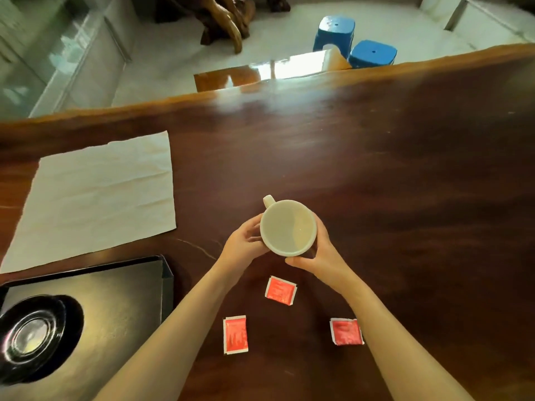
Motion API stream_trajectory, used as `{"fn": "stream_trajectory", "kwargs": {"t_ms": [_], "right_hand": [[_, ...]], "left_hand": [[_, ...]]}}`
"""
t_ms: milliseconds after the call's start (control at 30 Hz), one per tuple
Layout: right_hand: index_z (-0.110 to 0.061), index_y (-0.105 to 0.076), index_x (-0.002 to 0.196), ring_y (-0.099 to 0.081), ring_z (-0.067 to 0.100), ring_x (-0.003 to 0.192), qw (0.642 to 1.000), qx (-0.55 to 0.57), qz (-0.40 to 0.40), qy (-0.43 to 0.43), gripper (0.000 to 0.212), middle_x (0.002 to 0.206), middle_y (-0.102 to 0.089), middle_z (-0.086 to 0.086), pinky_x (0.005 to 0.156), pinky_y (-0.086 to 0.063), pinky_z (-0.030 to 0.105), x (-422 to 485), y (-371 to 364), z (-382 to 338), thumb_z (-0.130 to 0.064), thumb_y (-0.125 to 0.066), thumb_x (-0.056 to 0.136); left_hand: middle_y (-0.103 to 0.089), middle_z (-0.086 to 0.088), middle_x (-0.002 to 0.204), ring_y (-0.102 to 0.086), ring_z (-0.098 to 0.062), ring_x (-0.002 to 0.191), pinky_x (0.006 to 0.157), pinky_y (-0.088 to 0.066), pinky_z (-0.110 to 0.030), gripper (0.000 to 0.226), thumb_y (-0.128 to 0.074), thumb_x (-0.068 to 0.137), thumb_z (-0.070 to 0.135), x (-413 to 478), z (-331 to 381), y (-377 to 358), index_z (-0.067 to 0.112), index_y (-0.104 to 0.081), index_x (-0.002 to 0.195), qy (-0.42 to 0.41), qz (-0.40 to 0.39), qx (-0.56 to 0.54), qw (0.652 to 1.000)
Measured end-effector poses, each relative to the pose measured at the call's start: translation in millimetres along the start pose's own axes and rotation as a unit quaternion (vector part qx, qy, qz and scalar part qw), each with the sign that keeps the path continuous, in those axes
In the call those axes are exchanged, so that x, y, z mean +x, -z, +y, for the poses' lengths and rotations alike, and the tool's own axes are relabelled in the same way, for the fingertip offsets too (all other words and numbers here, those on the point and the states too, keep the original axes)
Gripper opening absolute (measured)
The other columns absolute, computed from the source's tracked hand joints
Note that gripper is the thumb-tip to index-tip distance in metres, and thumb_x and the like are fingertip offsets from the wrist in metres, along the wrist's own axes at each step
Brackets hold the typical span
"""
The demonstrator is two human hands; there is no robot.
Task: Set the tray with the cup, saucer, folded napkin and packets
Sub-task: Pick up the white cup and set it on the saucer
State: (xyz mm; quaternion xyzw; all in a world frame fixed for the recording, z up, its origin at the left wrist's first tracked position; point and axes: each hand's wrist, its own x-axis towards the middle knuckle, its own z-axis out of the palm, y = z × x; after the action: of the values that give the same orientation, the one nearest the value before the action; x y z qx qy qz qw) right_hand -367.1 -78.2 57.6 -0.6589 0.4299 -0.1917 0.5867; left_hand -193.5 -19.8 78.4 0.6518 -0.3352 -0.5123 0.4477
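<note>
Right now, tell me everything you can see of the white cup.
The white cup is a plain, matte mug, ceramic by its look, upright and seemingly empty. Its small loop handle points to the far left. Both hands share the grip: the left hand and the right hand cup its sides. It sits above the wooden table, beyond the three red packets.

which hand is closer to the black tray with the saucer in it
Left. The left hand, on the white ceramic cup, is on the side toward the black rectangular tray; the right hand grips the cup's far side.
</note>
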Motion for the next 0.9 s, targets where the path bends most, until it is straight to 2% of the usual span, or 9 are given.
{"fn": "stream_trajectory", "kwargs": {"t_ms": [67, 200, 333, 400, 567, 667, 733, 800, 900], "right_hand": [[-0.047, -0.020, 0.137, -0.035, 0.006, 0.131, 1.000, 0.004, -0.017, 0.014, 0.096, 0.142, -0.032, -0.015, 0.106, -0.037, 0.027, -0.1, -9.9, -14.3, -0.020, -0.081, 0.068], [-0.052, -0.033, 0.124, -0.048, -0.013, 0.113, 0.997, 0.017, -0.070, 0.031, 0.084, 0.124, -0.046, -0.027, 0.082, -0.045, 0.005, -3.5, -29.9, -44.9, -0.010, -0.081, 0.069], [-0.050, -0.036, 0.123, -0.051, -0.012, 0.110, 0.991, 0.022, -0.124, 0.043, 0.087, 0.124, -0.051, -0.022, 0.084, -0.046, 0.007, -6.3, -55.3, -67.4, 0.000, -0.079, 0.067], [-0.050, -0.036, 0.124, -0.051, -0.009, 0.113, 0.988, 0.013, -0.150, 0.044, 0.088, 0.125, -0.051, -0.021, 0.089, -0.046, 0.010, -7.0, -70.0, -76.9, 0.000, -0.080, 0.066], [-0.051, -0.035, 0.127, -0.050, -0.005, 0.118, 0.972, -0.024, -0.225, 0.059, 0.090, 0.129, -0.050, -0.019, 0.100, -0.044, 0.018, -4.8, -109.4, -96.6, -0.001, -0.081, 0.067], [-0.048, -0.033, 0.132, -0.048, -0.001, 0.122, 0.960, -0.047, -0.270, 0.059, 0.092, 0.131, -0.050, -0.018, 0.104, -0.041, 0.024, -1.7, -134.4, -104.9, -0.006, -0.081, 0.067], [-0.045, -0.031, 0.136, -0.048, 0.001, 0.123, 0.951, -0.060, -0.298, 0.052, 0.092, 0.132, -0.049, -0.018, 0.106, -0.040, 0.027, 0.6, -152.2, -109.0, -0.010, -0.081, 0.067], [-0.046, -0.030, 0.135, -0.048, -0.003, 0.121, 0.943, -0.066, -0.323, 0.042, 0.090, 0.132, -0.048, -0.020, 0.103, -0.041, 0.023, 2.9, -171.8, -111.8, -0.010, -0.080, 0.069], [-0.048, -0.034, 0.127, -0.051, -0.016, 0.110, 0.942, -0.055, -0.331, 0.024, 0.078, 0.125, -0.048, -0.025, 0.087, -0.043, 0.005, 6.2, -204.9, -116.5, -0.004, -0.074, 0.076]], "left_hand": [[-0.066, 0.003, 0.114, -0.067, -0.016, 0.100, 0.077, -0.058, -0.026, 0.045, -0.067, 0.082, 0.010, -11.3, 6.9, 16.8, 0.025, -0.057, 0.123, 0.019, 0.034, -0.044, 0.998], [-0.066, -0.004, 0.109, -0.068, -0.014, 0.092, 0.069, -0.059, -0.026, 0.025, -0.058, 0.091, 0.021, -34.9, 9.2, 51.1, 0.016, -0.058, 0.115, 0.025, 0.105, -0.061, 0.992], [-0.068, -0.005, 0.104, -0.070, -0.016, 0.089, 0.065, -0.059, -0.026, 0.037, -0.061, 0.089, 0.028, -60.6, 7.9, 88.0, 0.021, -0.050, 0.124, 0.002, 0.144, -0.078, 0.986], [-0.068, -0.002, 0.103, -0.070, -0.016, 0.089, 0.065, -0.059, -0.025, 0.037, -0.062, 0.088, 0.029, -73.8, 9.8, 105.5, 0.026, -0.052, 0.123, -0.013, 0.156, -0.072, 0.985], [-0.067, -0.008, 0.108, -0.066, -0.014, 0.094, 0.061, -0.056, -0.017, 0.027, -0.061, 0.089, 0.022, -99.6, 1.9, 148.9, 0.022, -0.059, 0.116, -0.015, 0.223, -0.061, 0.973], [-0.067, -0.008, 0.108, -0.066, -0.017, 0.096, 0.066, -0.059, -0.025, 0.027, -0.059, 0.091, 0.022, -114.6, -8.1, 174.5, 0.021, -0.062, 0.118, -0.004, 0.239, -0.048, 0.970], [-0.069, -0.010, 0.103, -0.067, -0.016, 0.089, 0.067, -0.059, -0.027, 0.024, -0.057, 0.092, 0.017, -126.7, -15.5, 190.6, 0.015, -0.064, 0.115, 0.003, 0.265, -0.062, 0.962], [-0.069, -0.007, 0.101, -0.067, -0.013, 0.085, 0.065, -0.059, -0.026, 0.023, -0.054, 0.093, 0.015, -138.6, -24.8, 206.3, 0.012, -0.063, 0.114, 0.007, 0.296, -0.062, 0.953], [-0.067, -0.001, 0.095, -0.066, -0.009, 0.080, 0.057, -0.056, -0.018, 0.017, -0.050, 0.095, 0.012, -156.1, -41.9, 228.6, 0.013, -0.060, 0.109, 0.010, 0.349, -0.069, 0.934]]}}
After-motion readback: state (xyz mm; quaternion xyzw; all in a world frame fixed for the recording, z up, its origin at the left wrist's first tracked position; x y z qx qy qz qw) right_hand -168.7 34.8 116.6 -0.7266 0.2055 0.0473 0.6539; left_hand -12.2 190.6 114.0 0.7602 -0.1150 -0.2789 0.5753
